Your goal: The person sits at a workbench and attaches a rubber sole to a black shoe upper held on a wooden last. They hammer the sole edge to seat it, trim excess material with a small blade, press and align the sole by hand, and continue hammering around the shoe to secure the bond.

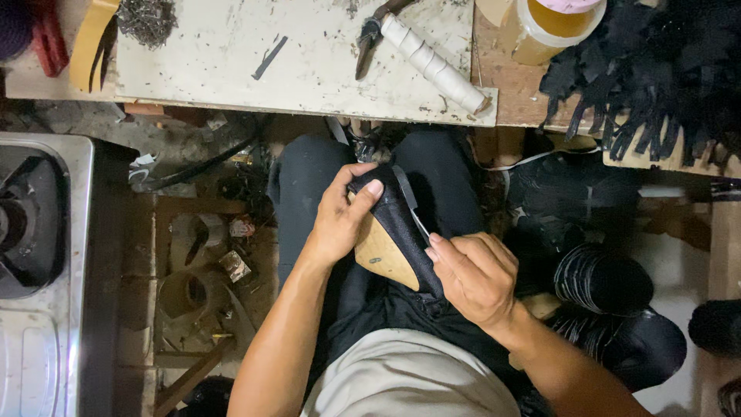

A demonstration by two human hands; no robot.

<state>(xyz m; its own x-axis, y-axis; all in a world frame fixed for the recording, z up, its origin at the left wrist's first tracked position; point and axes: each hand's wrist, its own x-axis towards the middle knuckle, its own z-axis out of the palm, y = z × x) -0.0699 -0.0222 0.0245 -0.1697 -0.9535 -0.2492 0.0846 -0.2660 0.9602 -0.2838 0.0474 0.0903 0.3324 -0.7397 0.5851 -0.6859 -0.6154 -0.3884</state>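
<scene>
Standing here watching: left hand (337, 220) is clamped round the toe end of a shoe upper on a wooden last (390, 239), held over the lap. Right hand (475, 274) is pinched shut on a thin blade (417, 220) at the black fabric edge. Last looks stiff and solid, cloth soft and floppy, so I'd grip the wood, not the fabric.

Matt black cloth (401, 224) over a pale, seemingly wooden, smooth sole (382, 255).
</scene>
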